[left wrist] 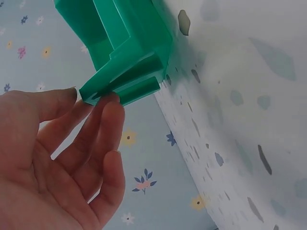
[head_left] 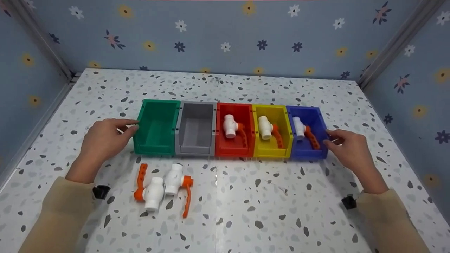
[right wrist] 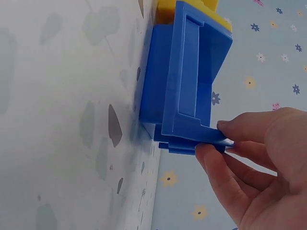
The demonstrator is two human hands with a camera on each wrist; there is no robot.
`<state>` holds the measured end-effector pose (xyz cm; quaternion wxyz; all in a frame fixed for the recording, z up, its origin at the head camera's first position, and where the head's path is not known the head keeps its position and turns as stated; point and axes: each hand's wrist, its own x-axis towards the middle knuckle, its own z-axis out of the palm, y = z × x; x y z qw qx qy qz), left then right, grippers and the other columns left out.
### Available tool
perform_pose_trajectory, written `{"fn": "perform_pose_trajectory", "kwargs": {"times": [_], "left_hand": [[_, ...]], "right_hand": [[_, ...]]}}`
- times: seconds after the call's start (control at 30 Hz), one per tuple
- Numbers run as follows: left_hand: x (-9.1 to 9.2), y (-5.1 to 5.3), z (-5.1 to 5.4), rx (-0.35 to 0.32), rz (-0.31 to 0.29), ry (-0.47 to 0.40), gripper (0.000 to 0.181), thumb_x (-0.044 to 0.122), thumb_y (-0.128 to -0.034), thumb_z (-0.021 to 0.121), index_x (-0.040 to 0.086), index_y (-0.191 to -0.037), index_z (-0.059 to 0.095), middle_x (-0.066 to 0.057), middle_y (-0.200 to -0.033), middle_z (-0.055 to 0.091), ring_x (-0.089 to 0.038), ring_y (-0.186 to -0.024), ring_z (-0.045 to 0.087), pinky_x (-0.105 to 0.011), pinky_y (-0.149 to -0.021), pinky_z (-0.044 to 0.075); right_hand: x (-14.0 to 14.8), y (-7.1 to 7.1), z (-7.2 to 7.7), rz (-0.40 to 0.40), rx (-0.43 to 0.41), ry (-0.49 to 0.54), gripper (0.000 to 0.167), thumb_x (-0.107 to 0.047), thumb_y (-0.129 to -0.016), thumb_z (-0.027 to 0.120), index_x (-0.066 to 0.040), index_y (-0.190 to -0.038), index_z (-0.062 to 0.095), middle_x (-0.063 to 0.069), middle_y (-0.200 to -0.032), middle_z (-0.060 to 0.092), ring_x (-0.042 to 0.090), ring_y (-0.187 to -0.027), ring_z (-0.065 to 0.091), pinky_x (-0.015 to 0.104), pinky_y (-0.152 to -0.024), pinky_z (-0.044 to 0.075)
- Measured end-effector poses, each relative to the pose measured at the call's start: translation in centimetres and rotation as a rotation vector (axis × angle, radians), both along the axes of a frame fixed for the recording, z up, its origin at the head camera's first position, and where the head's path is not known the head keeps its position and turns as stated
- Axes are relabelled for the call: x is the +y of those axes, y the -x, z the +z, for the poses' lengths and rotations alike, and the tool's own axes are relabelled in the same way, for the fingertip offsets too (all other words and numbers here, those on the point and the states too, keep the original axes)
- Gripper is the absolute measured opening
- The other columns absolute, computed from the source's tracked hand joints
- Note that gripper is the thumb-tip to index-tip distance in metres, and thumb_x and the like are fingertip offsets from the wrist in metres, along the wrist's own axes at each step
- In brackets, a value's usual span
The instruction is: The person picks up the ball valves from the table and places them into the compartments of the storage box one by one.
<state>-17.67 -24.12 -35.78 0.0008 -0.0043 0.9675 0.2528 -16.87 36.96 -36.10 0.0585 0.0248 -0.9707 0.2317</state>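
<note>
1. Spreading beneath everything, a white terrazzo-patterned tabletop [head_left: 246, 218], flecked with pale and dark grey chips, carried a faint straight seam [head_left: 216, 182] running toward six o'clock.
2. At twelve o'clock rose a grey-blue back wall [head_left: 225, 24] printed with white, yellow and navy flowers; a matching left wall [head_left: 21, 88] stood between nine and ten, a matching right wall [head_left: 418, 95] between two and three.
3. A grey, metallic-looking left post [head_left: 44, 38] filled the corner at ten o'clock, a similar right post [head_left: 400, 38] the corner at two.
4. Side by side at the dial's centre, from nine toward three o'clock, sat a green plastic bin [head_left: 154, 149], a grey plastic bin [head_left: 195, 149], a red plastic bin [head_left: 235, 151], a yellow plastic bin [head_left: 271, 153] and a blue plastic bin [head_left: 306, 154].
5. One white tubular valve with an orange handle lay in each of the red [head_left: 230, 127], yellow [head_left: 265, 128] and blue [head_left: 299, 128] bins, handles pointing between five and six.
6. Two more such valves lay on the tabletop between seven and eight o'clock, the outer one's [head_left: 153, 193] handle toward twelve, the inner one's [head_left: 174, 179] toward six.
7. At nine o'clock, the left hand [head_left: 105, 138] pinched the green bin's outer edge, fingers bent.
8. At three, the right hand [head_left: 349, 147] pinched the blue bin's outer rim between thumb and fingers.
9. Beige sleeves covered the forearms at eight [head_left: 66, 200] and four [head_left: 383, 211].
</note>
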Motion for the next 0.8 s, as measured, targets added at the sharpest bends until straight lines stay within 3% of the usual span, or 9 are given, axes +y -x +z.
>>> {"fn": "perform_pose_trajectory", "kwargs": {"times": [0.17, 0.4, 0.53, 0.8], "left_hand": [[0.2, -0.6, 0.3, 0.038, 0.018, 0.031, 0.046, 0.041, -0.103, 0.052, 0.005, -0.128, 0.066, -0.018, -0.102, 0.069, -0.035, -0.093, 0.059, -0.048, -0.068, 0.049], [0.6, -1.6, 0.6, 0.12, -0.01, 0.095, 0.039, 0.036, -0.1022, 0.055, 0.004, -0.119, 0.07, -0.018, -0.096, 0.07, -0.033, -0.082, 0.061, -0.045, -0.059, 0.048], [1.1, -2.0, 1.0, 0.156, -0.052, 0.097, 0.036, 0.032, -0.1011, 0.058, 0.002, -0.117, 0.072, -0.017, -0.093, 0.071, -0.031, -0.078, 0.061, -0.041, -0.053, 0.047], [3.4, -3.1, 1.4, 0.142, -0.173, 0.09, 0.027, 0.026, -0.0989, 0.063, 0.005, -0.111, 0.076, -0.01, -0.089, 0.071, -0.023, -0.07, 0.058, -0.035, -0.053, 0.045]], "right_hand": [[-0.1, 0.0, 0.1, 0.004, 0.003, 0.011, 0.04, -0.018, -0.095, 0.069, 0.0, -0.13, 0.065, 0.021, -0.109, 0.069, 0.034, -0.095, 0.066, 0.043, -0.073, 0.053], [-0.1, 0.1, 0.1, 0.016, 0.016, 0.019, 0.039, -0.015, -0.095, 0.069, 0.001, -0.13, 0.065, 0.021, -0.107, 0.07, 0.033, -0.093, 0.066, 0.036, -0.069, 0.052], [0.0, 0.1, 0.2, 0.02, 0.016, 0.016, 0.038, -0.013, -0.095, 0.069, 0.0, -0.13, 0.065, 0.021, -0.107, 0.07, 0.032, -0.093, 0.066, 0.032, -0.067, 0.051], [0.1, 0.2, 0.0, 0.004, -0.034, 0.029, 0.04, -0.016, -0.097, 0.067, 0.001, -0.133, 0.062, 0.022, -0.11, 0.069, 0.03, -0.091, 0.066, 0.028, -0.065, 0.052]]}}
